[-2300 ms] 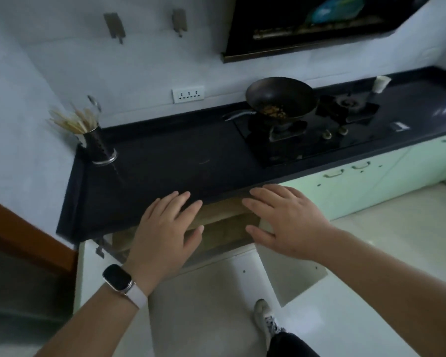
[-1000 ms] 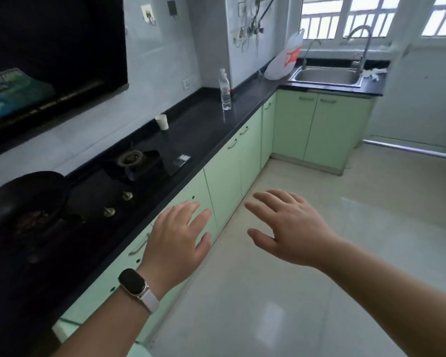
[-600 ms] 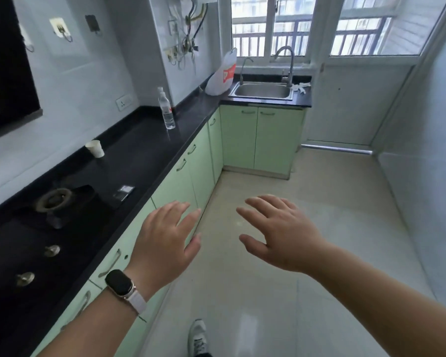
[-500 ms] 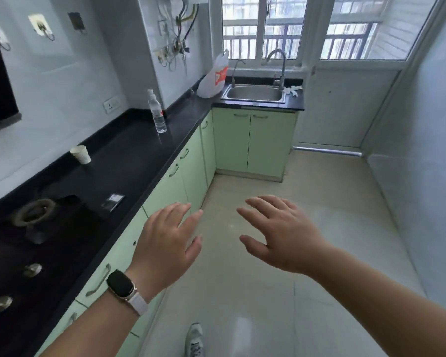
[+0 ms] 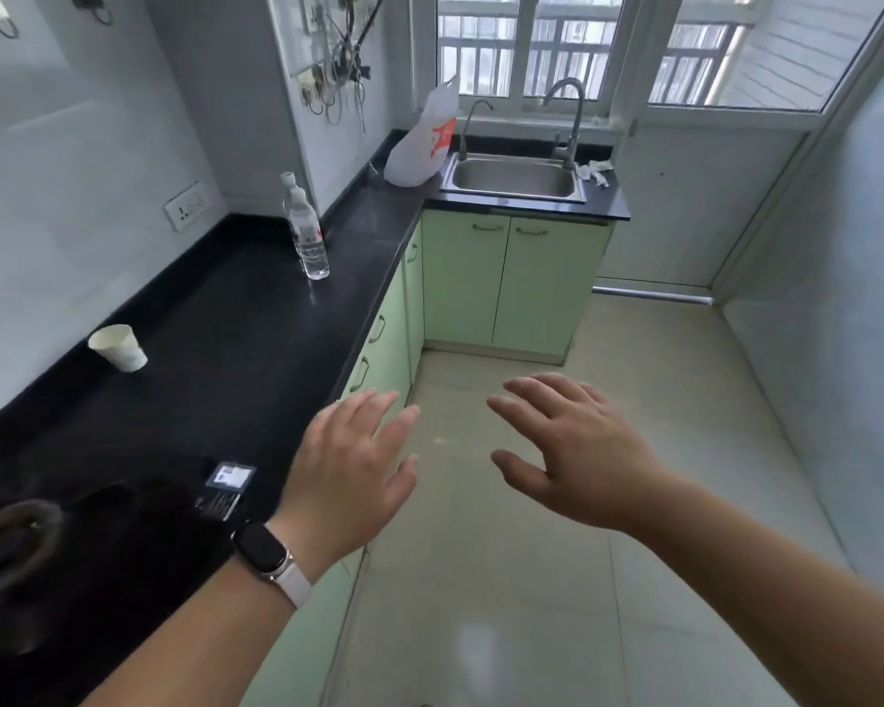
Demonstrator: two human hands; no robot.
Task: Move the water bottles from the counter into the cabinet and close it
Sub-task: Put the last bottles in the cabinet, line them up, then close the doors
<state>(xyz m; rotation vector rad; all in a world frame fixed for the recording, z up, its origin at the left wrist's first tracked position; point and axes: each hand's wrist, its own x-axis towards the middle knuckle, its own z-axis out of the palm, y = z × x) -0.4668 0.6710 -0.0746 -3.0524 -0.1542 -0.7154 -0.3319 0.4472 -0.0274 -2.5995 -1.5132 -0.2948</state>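
Note:
Clear plastic water bottles (image 5: 310, 237) with white caps stand upright close together on the black counter (image 5: 236, 349), far ahead by the wall corner; one stands partly behind the other. My left hand (image 5: 350, 472), with a watch on its wrist, hovers with spread fingers above the counter's front edge and holds nothing. My right hand (image 5: 572, 451) floats over the floor, fingers spread and empty. Both hands are well short of the bottles. Pale green cabinet doors (image 5: 386, 344) under the counter are closed here.
A white paper cup (image 5: 118, 347) stands on the counter at left. A small dark device (image 5: 225, 489) lies near my left wrist, beside a gas burner (image 5: 14, 540). A white plastic bag (image 5: 422, 140) leans by the steel sink (image 5: 514, 178). Tiled floor (image 5: 557, 502) stretches ahead.
The view has swung right from the open cabinet by the wok, along the counter toward the sink. The bottles have come nearer. Both hands stay spread and empty.

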